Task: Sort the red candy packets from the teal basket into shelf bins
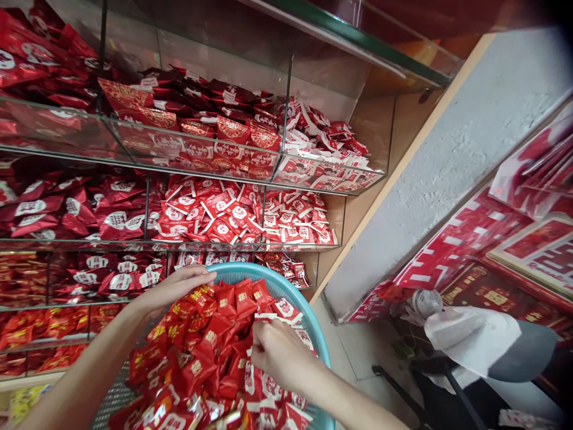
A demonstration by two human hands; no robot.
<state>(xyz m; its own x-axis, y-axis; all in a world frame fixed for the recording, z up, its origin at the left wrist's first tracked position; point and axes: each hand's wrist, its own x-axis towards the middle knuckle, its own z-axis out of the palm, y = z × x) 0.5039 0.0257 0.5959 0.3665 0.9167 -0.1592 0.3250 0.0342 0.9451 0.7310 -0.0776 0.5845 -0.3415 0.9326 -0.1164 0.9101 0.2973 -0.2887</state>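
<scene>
A blue-green plastic basket (323, 340) full of small wrapped sweets sits low in front of me. Its packets are mostly red with gold characters, like the red sweet packets (210, 341) in the middle; red-and-white packets (271, 388) lie along the right side. My left hand (185, 282) grips the basket's far-left rim, its fingers resting over the edge. Down among the packets, my right hand (278, 349) is closed, knuckles up, near the basket's right wall. Whatever its fingers hold is hidden beneath the hand.
Behind the basket rises a wooden shelf unit with glass-fronted compartments (201, 149) of red sweet packets. A grey wall (430, 161) stands to the right. Beyond it are red-and-white printed goods (465, 239), a small fan (427, 303) and a white-and-grey cap-like shape (487, 346).
</scene>
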